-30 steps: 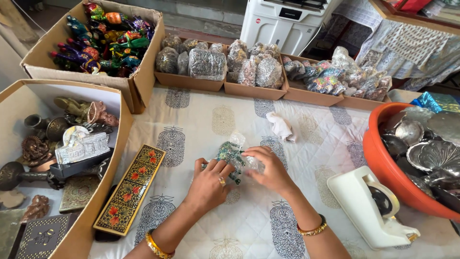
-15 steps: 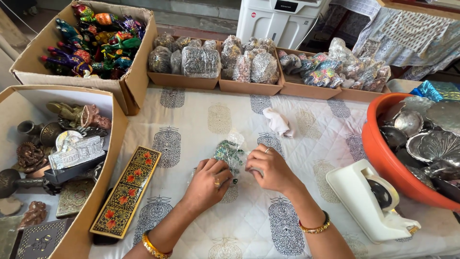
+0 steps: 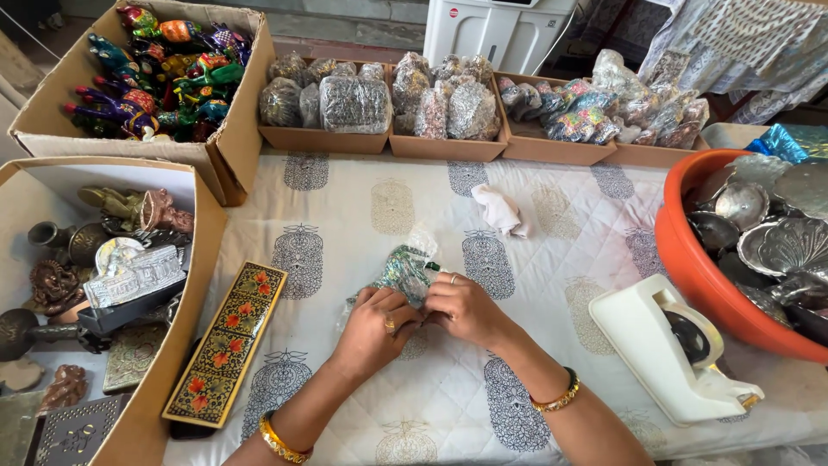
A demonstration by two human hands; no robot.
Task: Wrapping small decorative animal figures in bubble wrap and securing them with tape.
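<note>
Both hands pinch one small packet (image 3: 405, 269) wrapped in clear plastic, fingers closed on it: left hand (image 3: 373, 321) at its near-left corner, right hand (image 3: 466, 309) at its near-right, packet resting on quilted white cloth (image 3: 552, 259) at table centre. Painted long box (image 3: 226, 343) lies to left, white tape dispenser (image 3: 668, 349) to right. Beyond: crumpled white cloth (image 3: 500, 210), cardboard trays w/ wrapped pieces (image 3: 384, 103).
</note>
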